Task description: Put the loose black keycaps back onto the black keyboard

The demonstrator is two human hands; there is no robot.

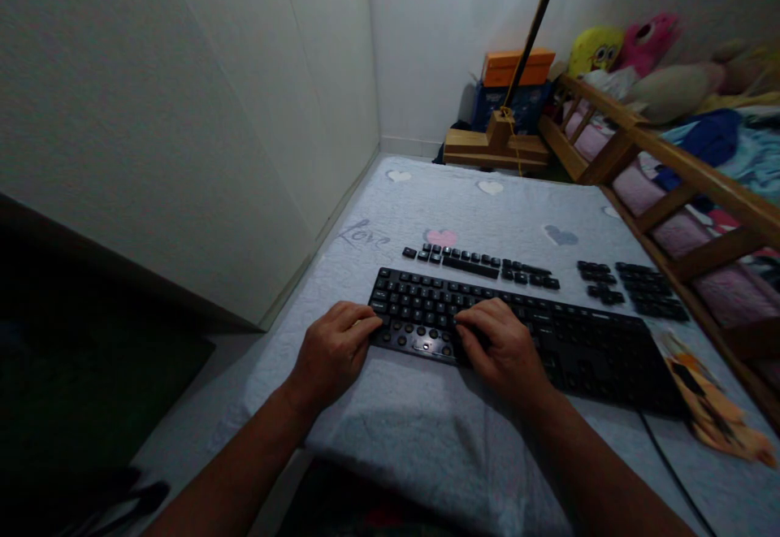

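Note:
A black keyboard (475, 301) lies on the cloth-covered table, several keycaps gone from its lower left rows, where bare sockets show. At its left end my left hand (337, 348) rests with curled fingers, thumb and fingertips together on the edge. My right hand (500, 348) is over the lower middle of the keyboard, fingers curled and pressed together; anything between the fingertips is too small to make out. Behind the keyboard, loose keycaps (469, 266) lie in rows beside a long space bar. More keycaps (651, 289) sit in groups at the right.
An orange cloth (712, 407) with a dark tool on it lies right of the keyboard. The keyboard cable (669, 465) runs toward the near right. A wooden bed rail (682, 155) borders the table's right side. A pale wall panel (244, 114) stands at the left.

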